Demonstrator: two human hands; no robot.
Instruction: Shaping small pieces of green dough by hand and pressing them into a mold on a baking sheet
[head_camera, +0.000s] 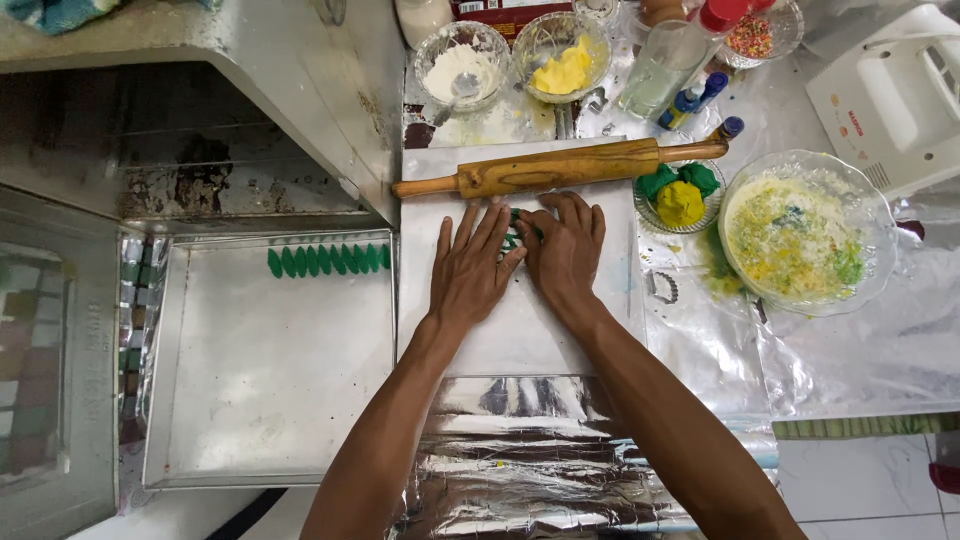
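While both forearms reach straight forward, left hand (470, 265) and right hand (565, 250) lie palm-down, fingers spread, side by side on the white sheet (520, 335), pressing green dough (512, 240) between them. Rolling pin (560, 168) just beyond fingertips; tray (260, 400) left.

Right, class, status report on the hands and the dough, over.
Left hand and right hand flat, pressing green dough piece on white sheet. Rolling pin just beyond fingertips. Green leaf shapes lined in tray.
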